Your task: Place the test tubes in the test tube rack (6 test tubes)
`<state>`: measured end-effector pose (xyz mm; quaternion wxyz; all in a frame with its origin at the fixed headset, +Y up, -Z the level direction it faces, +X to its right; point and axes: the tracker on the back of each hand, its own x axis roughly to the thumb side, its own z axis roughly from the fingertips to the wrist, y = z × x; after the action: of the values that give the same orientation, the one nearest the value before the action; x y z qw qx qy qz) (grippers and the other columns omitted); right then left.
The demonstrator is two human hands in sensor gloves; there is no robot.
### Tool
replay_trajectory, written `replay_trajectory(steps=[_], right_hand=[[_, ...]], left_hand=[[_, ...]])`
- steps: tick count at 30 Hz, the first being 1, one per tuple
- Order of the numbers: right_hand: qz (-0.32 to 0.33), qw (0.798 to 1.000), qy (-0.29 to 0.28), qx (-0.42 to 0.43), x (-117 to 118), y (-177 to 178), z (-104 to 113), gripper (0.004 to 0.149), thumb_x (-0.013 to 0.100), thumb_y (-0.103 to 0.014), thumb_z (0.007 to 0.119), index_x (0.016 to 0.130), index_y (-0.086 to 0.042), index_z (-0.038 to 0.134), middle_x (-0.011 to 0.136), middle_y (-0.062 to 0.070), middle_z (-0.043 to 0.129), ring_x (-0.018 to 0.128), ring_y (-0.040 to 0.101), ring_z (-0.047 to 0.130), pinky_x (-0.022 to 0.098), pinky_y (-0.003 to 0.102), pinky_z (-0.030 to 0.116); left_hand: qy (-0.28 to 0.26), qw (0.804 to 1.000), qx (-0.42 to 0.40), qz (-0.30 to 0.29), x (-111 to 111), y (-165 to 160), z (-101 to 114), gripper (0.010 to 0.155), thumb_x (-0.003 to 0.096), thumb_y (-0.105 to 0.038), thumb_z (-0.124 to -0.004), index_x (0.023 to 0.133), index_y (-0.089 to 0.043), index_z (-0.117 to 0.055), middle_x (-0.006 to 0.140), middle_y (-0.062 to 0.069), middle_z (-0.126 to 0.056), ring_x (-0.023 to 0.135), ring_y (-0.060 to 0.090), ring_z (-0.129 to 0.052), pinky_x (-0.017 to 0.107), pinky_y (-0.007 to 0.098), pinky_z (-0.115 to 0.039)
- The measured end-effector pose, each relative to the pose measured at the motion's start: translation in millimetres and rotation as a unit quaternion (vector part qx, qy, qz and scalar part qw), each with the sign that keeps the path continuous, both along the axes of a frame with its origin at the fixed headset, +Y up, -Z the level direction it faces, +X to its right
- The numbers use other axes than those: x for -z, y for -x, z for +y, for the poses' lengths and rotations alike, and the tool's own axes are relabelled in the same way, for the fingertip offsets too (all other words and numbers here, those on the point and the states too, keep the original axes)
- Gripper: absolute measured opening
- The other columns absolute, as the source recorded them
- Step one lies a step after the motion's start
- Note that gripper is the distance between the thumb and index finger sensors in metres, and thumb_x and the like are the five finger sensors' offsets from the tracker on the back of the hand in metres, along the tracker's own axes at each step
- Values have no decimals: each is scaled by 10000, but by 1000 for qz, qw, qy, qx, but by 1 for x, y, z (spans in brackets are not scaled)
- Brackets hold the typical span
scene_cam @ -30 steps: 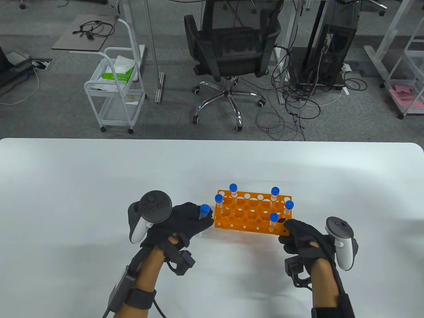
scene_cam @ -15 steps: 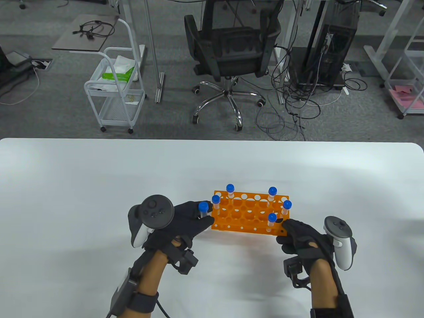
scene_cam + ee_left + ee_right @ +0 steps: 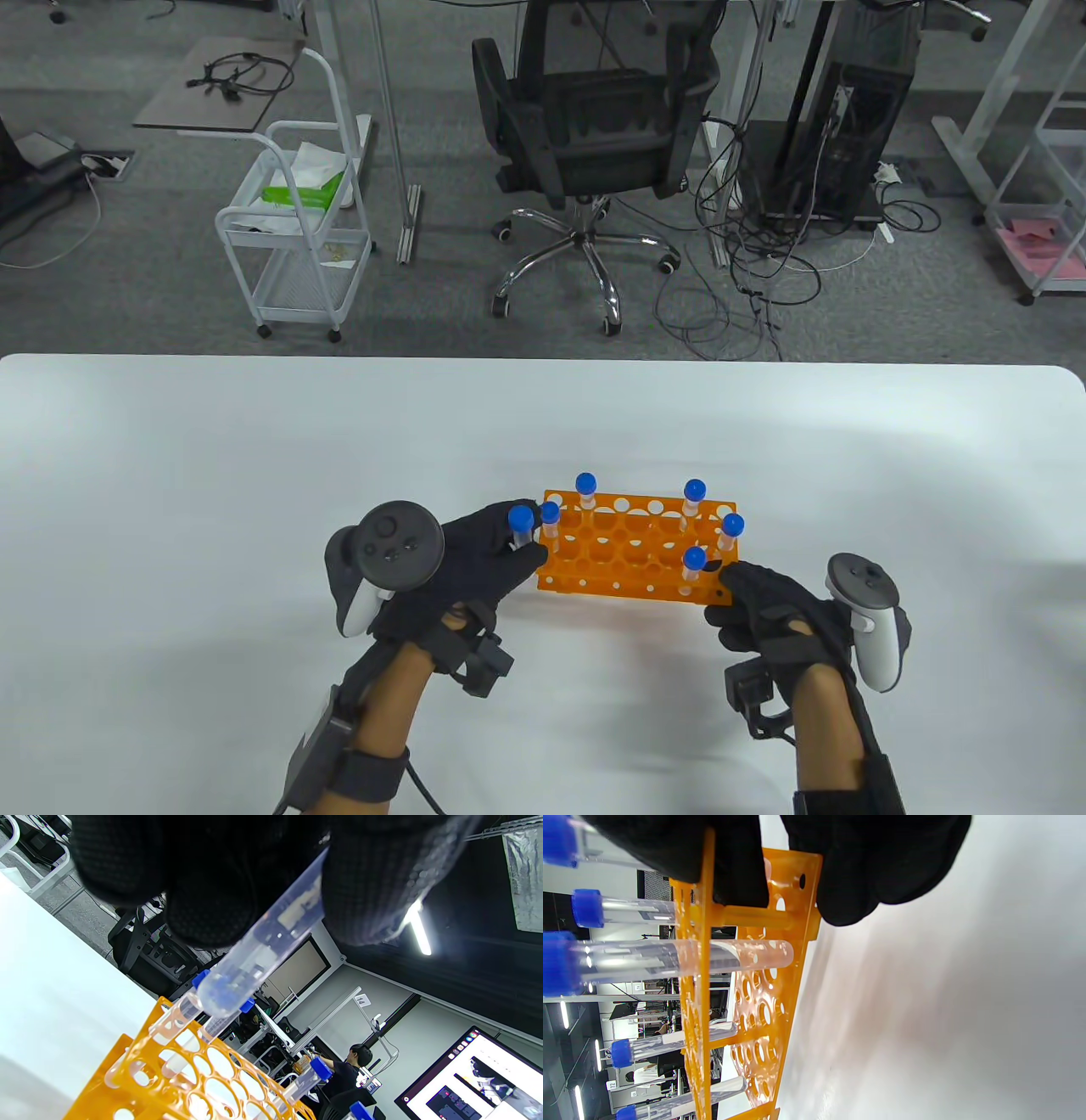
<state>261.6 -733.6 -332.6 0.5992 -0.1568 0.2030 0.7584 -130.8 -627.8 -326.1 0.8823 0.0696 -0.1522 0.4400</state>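
Observation:
An orange test tube rack (image 3: 632, 552) stands on the white table (image 3: 254, 475) with several blue-capped tubes upright in it. My left hand (image 3: 488, 552) pinches one more blue-capped tube (image 3: 519, 528) upright just off the rack's left end; in the left wrist view this tube (image 3: 258, 955) hangs tip-down above the rack's near corner holes (image 3: 186, 1069). My right hand (image 3: 755, 598) grips the rack's front right corner; in the right wrist view its fingers (image 3: 738, 861) clamp the rack's top plate (image 3: 702, 984).
Beyond the table's far edge stand an office chair (image 3: 594, 144), a white cart (image 3: 297, 229) and loose floor cables (image 3: 747, 272). All of these are off the table.
The rack has slid slightly left with my right hand. My left hand has raised its tube upright and brought it close to the rack's left end.

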Motion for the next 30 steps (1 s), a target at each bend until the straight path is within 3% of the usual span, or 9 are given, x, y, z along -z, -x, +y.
replay_trajectory(steps=[9,20,30], right_hand=[[7,1000,0,-1,1,3,0,458,511,-541,716,891,-309,823,1026,157,716,804,342,908,573,507,789],[12,1000,0,0,1,5,0,459,512,-544,712,893,-311,819,1027,155,716,805,340,907,574,505,789],[13,1000,-2,1,1,6,0,459,512,-543,712,892,-309,821,1027,153,717,805,339,908,574,504,790]], left_hand=[[9,1000,-5,0,2,3,-4,502,378,-401,-947,837,-206,-882,805,83,-1008,595,254,-1056,445,480,-878],[30,999,19,17,11,3,-24,488,346,-453,-957,801,-277,-934,813,51,-944,600,197,-1080,444,411,-930],[35,999,26,21,14,-3,-35,502,363,-424,-949,833,-258,-899,835,60,-941,650,210,-1067,468,415,-924]])
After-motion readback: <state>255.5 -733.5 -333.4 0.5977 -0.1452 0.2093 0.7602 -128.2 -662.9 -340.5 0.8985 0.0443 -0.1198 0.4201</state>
